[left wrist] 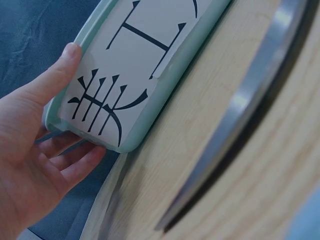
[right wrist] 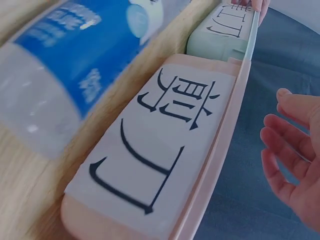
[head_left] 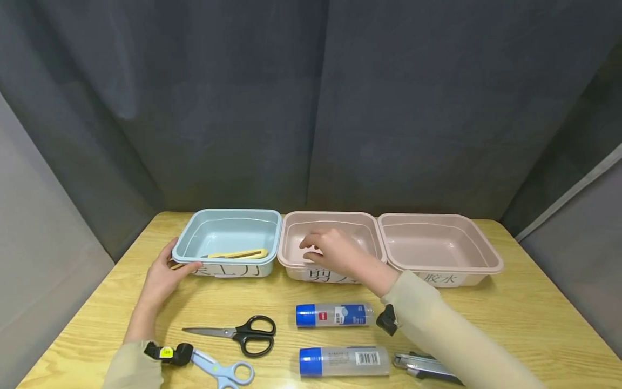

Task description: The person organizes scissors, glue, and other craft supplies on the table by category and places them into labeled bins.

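Note:
My left hand (head_left: 167, 271) holds the front left corner of a light blue bin (head_left: 194, 229). The thumb lies on the bin's labelled front and the fingers wrap the side, as the left wrist view shows with the hand (left wrist: 35, 150) against the bin (left wrist: 130, 65). A yellow utility knife (head_left: 238, 254) lies inside the bin. My right hand (head_left: 332, 251) hovers over the middle pink bin (head_left: 291, 237), fingers loosely bent and holding nothing. The right wrist view shows that hand (right wrist: 295, 160) beyond the bin's labelled front (right wrist: 160, 150).
A second pink bin (head_left: 439, 248) stands at the right. On the wooden table lie black scissors (head_left: 243, 334), blue scissors (head_left: 221, 370), two glue bottles (head_left: 335, 315) (head_left: 345, 361) and a grey utility knife (head_left: 423, 366). Dark curtains close off the back.

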Motion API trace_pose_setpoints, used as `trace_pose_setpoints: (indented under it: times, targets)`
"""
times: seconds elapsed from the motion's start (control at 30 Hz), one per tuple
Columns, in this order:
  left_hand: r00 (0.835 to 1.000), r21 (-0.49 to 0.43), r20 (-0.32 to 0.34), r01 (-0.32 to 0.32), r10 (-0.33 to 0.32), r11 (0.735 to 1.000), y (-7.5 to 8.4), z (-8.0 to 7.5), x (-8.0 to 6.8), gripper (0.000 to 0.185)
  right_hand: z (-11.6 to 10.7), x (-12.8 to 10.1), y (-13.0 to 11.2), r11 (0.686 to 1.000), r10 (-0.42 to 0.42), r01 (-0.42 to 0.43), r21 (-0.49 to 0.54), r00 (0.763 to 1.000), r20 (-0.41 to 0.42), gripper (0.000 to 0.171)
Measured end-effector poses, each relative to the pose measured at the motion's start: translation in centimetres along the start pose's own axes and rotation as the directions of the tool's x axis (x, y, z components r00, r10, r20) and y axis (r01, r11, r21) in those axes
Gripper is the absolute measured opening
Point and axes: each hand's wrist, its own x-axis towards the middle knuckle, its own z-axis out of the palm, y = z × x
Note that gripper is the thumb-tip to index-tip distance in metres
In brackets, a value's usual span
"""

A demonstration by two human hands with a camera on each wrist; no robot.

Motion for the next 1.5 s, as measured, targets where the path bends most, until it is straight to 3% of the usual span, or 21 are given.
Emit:
trace_pose_setpoints:
  times: [0.1, 0.33, 0.53, 0.9, 1.33, 1.5]
  targets:
    - [1.0, -0.003, 0.008, 0.006, -0.006, 1.0, -0.2, 0.1, 0.0, 0.099, -0.1, -1.1, 0.1, 1.0, 0.022, -0.022, -0.016, 1.0, 0.005, 0.017]
    - [1.0, -0.013, 0.013, 0.023, -0.022, 1.0, -0.1, 0.3, 0.0, 0.1, -0.6, -4.0, 0.8, 0.998, -0.025, 0.022, -0.051, 0.997, -0.07, 0.016]
    - [1.0, -0.009, 0.003, 0.01, -0.01, 1.0, 0.0, 0.1, 0.3, 0.099, -1.5, -7.1, 1.6, 0.994, 0.035, -0.04, -0.098, 0.998, -0.054, 0.019]
    - [1.0, 0.007, 0.018, 0.016, -0.016, 1.0, 0.1, 0.1, 0.0, 0.101, -2.1, -12.6, 3.4, 0.992, 0.07, -0.074, -0.103, 0.997, -0.043, 0.025]
    - [1.0, -0.009, -0.003, 0.005, -0.005, 1.0, 0.1, 0.0, 0.4, 0.099, -4.4, -18.7, 4.5, 0.992, 0.114, -0.108, -0.071, 0.991, 0.072, 0.037]
    - [1.0, -0.014, 0.001, 0.008, -0.008, 1.0, 0.1, 0.2, 0.3, 0.099, -4.6, -20.3, 4.7, 0.981, 0.191, -0.192, -0.021, 0.954, 0.229, 0.047]
